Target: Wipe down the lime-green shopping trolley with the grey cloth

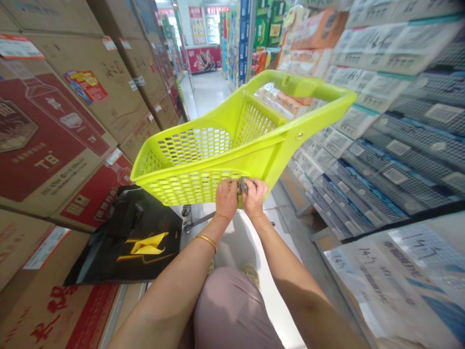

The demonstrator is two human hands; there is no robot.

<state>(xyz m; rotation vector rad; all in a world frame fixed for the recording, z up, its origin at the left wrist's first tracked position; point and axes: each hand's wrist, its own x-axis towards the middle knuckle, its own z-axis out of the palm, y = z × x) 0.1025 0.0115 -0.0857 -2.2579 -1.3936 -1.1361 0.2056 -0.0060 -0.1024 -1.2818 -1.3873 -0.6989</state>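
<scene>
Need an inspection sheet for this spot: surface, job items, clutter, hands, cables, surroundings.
Surface: pale floor, partly hidden by the cart.
Job items: yellow-green cart; small dark wad at its near side, material unclear.
Clutter: black bag beside the cartons.
Hands: left hand and right hand close together, both gripping the wad.
Cables: nothing seen.
Surroundings: cartons stacked on the left, packs stacked on the right.

cart (254, 156) is lime grn w/ rows of holes, small held item (242, 185) dk gray, bracelet (208, 240) gold, trousers (232, 310) dusty mauve, bag (131, 228) blk w/ yel & orange print, cartons (54, 140) brn w/ red panels, packs (392, 155) gray-blue w/ fine checks.
</scene>
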